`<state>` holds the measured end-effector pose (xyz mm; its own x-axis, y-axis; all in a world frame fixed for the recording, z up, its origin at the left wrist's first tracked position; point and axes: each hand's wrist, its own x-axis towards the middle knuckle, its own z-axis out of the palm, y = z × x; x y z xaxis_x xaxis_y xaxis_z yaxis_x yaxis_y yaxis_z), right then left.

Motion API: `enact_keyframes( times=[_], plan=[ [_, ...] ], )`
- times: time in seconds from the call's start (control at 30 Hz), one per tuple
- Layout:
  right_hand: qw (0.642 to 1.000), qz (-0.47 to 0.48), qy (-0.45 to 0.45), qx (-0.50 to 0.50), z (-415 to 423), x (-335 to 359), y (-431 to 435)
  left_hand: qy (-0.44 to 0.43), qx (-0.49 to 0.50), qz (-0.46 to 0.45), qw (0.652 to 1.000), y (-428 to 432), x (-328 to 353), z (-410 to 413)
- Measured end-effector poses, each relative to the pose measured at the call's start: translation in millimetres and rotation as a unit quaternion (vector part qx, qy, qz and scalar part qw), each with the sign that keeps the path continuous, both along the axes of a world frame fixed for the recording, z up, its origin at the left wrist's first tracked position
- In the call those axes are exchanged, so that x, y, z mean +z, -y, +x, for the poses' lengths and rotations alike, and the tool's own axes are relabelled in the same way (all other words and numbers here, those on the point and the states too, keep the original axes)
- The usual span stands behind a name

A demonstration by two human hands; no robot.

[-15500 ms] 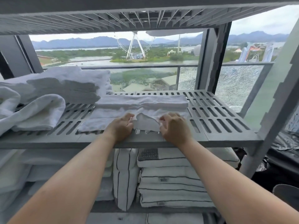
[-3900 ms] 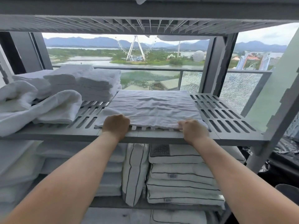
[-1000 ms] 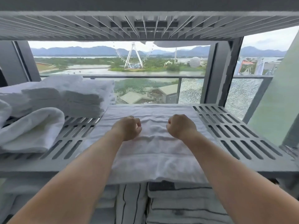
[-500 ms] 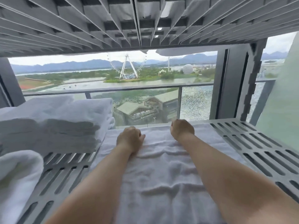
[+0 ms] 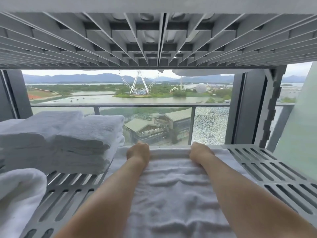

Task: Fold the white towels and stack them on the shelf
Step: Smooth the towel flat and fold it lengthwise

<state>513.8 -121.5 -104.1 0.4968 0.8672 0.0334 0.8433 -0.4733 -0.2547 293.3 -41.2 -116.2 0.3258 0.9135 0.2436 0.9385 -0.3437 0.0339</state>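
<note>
The fingers cannot be seen. The left hand (image 5: 138, 152) and right hand (image 5: 201, 152) show only their backs and knuckles at the far hem of the white towel (image 5: 171, 194). Their fingers bend down out of sight, so whether they pinch the cloth cannot be told. The towel's near end is cut off by the bottom of the frame. It lies flat and wrinkled on the slatted shelf (image 5: 274, 170), just right of the folded stack (image 5: 77, 140). Its long axis runs straight away from the viewer, toward the shelf's far edge. One towel is spread. One loose white bundle (image 5: 18, 194) sits nearer than the stack, cut off at the left. The stack's layers blur together and cannot be counted.
</note>
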Motion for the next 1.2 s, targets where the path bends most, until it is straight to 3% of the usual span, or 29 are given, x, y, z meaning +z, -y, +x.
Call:
enact_keyframes(
  times=[0.2,0.4,0.53,0.6,0.73,1.0,1.2],
  plan=[
    [0.983,0.162,0.081,0.011,-0.1,5.4,49.6,0.013,0.033,0.118,0.992,38.8,16.0,-16.4],
    [0.947,0.242,0.204,0.052,-16.7,4.1,123.4,0.026,0.030,0.172,0.984,117.6,21.1,-46.3],
    [0.940,0.274,0.199,0.039,-35.7,0.6,180.3,0.025,0.054,0.204,0.977,178.9,19.6,-66.3],
    [0.947,0.246,0.205,0.025,-44.0,-5.4,202.1,0.001,0.077,0.201,0.977,205.5,15.7,-72.0],
    [0.976,0.156,0.147,0.029,-53.0,-26.1,233.0,-0.064,0.104,0.113,0.986,238.7,-6.4,-69.4],
    [0.980,0.192,0.049,0.019,-50.9,-45.4,251.7,0.086,0.086,0.033,0.992,242.5,-31.8,-73.9],
    [0.977,0.210,0.015,0.029,-51.6,-41.0,253.9,0.146,0.082,0.012,0.986,241.1,-32.7,-75.1]
  ],
)
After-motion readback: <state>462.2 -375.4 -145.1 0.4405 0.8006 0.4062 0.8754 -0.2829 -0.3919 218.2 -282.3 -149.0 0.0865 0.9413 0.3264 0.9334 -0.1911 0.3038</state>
